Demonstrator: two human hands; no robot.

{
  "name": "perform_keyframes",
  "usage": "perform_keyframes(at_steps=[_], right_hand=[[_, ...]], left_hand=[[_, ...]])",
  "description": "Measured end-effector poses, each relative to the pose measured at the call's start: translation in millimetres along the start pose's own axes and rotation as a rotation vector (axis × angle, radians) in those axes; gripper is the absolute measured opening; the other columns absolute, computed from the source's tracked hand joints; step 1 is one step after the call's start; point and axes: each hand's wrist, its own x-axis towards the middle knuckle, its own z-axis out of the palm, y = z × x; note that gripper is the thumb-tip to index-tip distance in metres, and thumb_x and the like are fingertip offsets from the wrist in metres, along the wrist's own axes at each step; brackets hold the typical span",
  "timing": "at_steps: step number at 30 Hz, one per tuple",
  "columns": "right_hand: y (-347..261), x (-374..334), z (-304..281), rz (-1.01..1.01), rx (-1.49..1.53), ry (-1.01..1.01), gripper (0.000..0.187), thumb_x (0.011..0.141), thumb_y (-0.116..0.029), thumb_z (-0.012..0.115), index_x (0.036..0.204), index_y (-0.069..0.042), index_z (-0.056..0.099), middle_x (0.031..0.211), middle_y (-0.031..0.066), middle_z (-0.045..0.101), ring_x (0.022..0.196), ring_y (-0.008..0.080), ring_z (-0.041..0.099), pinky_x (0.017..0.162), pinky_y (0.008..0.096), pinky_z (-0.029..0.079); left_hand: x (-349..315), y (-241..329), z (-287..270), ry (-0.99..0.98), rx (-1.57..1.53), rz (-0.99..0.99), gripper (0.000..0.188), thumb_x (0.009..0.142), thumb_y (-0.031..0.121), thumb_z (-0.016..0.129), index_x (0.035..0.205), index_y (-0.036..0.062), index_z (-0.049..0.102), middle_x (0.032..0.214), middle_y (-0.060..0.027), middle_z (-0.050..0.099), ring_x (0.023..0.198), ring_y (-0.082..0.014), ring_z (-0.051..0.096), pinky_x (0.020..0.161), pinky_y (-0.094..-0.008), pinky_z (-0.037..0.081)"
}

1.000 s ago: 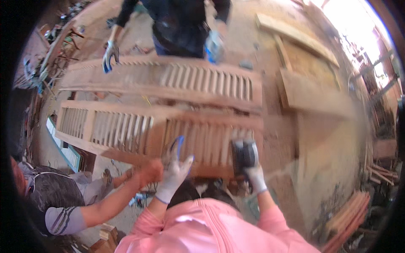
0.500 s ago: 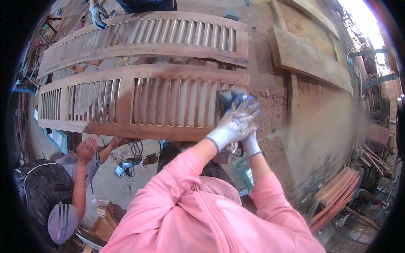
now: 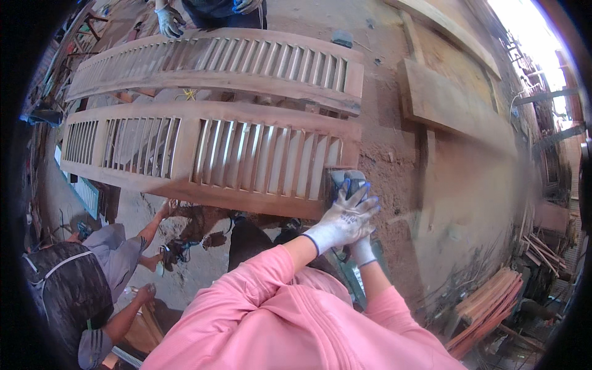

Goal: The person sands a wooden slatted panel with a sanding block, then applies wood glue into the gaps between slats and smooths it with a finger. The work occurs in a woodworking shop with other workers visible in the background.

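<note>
A long louvered wooden shutter panel (image 3: 259, 200) lies crosswise before me. At its right end, near the close corner, a dark grey hand sander or sanding block (image 3: 345, 177) rests on the frame rail. My left hand (image 3: 346, 221), in a white glove with blue fingertips, is closed over the sander. Pressed up underneath it is my gloved right hand (image 3: 364, 250); its fingers are hidden behind the left. Both arms wear pink sleeves.
A second louvered panel (image 3: 246, 86) lies beyond, with a grey block (image 3: 341, 38) at its far edge. A gloved co-worker's hand (image 3: 169, 21) hovers there. Another person (image 3: 74, 280) crouches at lower left. Wide boards (image 3: 456, 102) and a wood stack (image 3: 487, 308) stand right.
My two hands have slid the sander toward me along the panel's right end. The crouching person's arm has dropped lower. A second glove of the person opposite now shows.
</note>
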Motion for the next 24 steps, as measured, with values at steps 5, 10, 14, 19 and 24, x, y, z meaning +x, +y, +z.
perform_keyframes(at_steps=[5,10,14,19,24], right_hand=[[-41,49,-12,0.013,0.013,-0.020,0.050,0.104,-0.029,0.055,0.148,-0.005,0.054,0.142,0.0163,0.063,0.124,0.0289,0.064,0.104,0.0411,0.054],[-104,96,-2,0.057,0.139,-0.107,0.049,0.102,-0.026,0.057,0.146,-0.004,0.057,0.138,0.0167,0.065,0.120,0.0281,0.066,0.101,0.0405,0.055],[-39,44,-16,0.014,0.048,-0.078,0.048,0.100,-0.024,0.059,0.144,-0.004,0.058,0.134,0.0170,0.067,0.117,0.0275,0.067,0.099,0.0401,0.056],[30,-30,-28,-0.066,-0.126,-0.010,0.047,0.098,-0.022,0.062,0.141,-0.003,0.061,0.130,0.0174,0.069,0.114,0.0268,0.069,0.096,0.0395,0.058],[0,34,-17,-0.117,0.119,-0.070,0.046,0.096,-0.019,0.064,0.138,-0.002,0.063,0.126,0.0178,0.071,0.110,0.0261,0.071,0.094,0.0390,0.059]], left_hand=[[43,-17,-26,0.033,0.083,-0.035,0.063,0.106,0.060,0.042,0.158,0.0264,0.052,0.171,-0.0008,0.039,0.163,-0.0397,0.016,0.123,-0.0772,-0.001],[93,-64,-53,0.187,-0.004,-0.127,0.064,0.107,0.058,0.042,0.159,0.0226,0.050,0.171,-0.0025,0.038,0.163,-0.0387,0.018,0.126,-0.0720,0.002],[49,-26,-13,0.248,0.018,-0.029,0.065,0.107,0.058,0.045,0.159,0.0203,0.051,0.169,-0.0060,0.040,0.162,-0.0426,0.017,0.125,-0.0741,0.002],[-19,23,14,0.098,-0.115,0.065,0.065,0.102,0.058,0.051,0.156,0.0209,0.055,0.168,-0.0066,0.043,0.162,-0.0453,0.017,0.123,-0.0767,-0.004],[15,-12,-2,0.221,-0.162,-0.060,0.075,0.100,0.057,0.058,0.164,0.0216,0.042,0.174,-0.0099,0.031,0.163,-0.0433,0.013,0.127,-0.0708,-0.002]])
